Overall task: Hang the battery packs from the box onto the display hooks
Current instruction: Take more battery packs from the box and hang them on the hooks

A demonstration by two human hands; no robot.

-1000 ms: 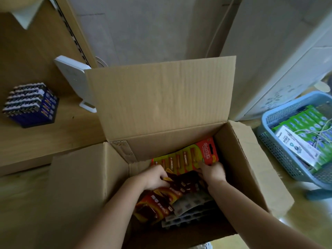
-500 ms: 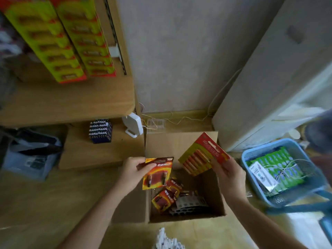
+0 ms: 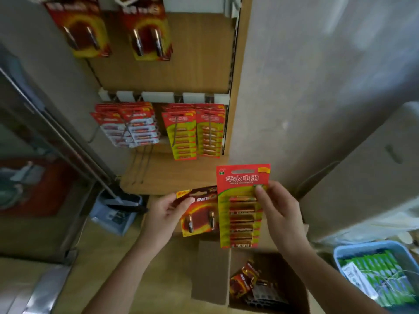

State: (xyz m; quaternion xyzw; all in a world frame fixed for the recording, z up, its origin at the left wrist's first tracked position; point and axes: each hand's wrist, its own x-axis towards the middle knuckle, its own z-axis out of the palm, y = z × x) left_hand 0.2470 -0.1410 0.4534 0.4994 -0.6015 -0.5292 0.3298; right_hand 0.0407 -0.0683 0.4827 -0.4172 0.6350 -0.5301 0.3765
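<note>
My right hand (image 3: 277, 214) grips a tall red-and-yellow battery pack (image 3: 240, 211) upright by its right edge. Beside it, my left hand (image 3: 163, 214) pinches a smaller red-and-orange two-battery pack (image 3: 199, 214) at its top left corner. The cardboard box (image 3: 210, 275) stands open on the floor below, with several packs (image 3: 247, 284) lying in it. On the wooden display board (image 3: 167, 71), hooks (image 3: 209, 123) carry matching yellow packs (image 3: 181, 137) and red-and-white packs (image 3: 129, 128). Two-battery packs (image 3: 147, 32) hang on the row above.
A blue basket (image 3: 340, 254) with green packs sits on the floor at the right. A large carton (image 3: 362, 177) leans against the wall behind it. A grey bin (image 3: 113, 214) and a metal-framed cabinet (image 3: 45, 137) stand at the left.
Both hands lifted their packs out of the box and raised them. My view tilted up from the box to the display board.
</note>
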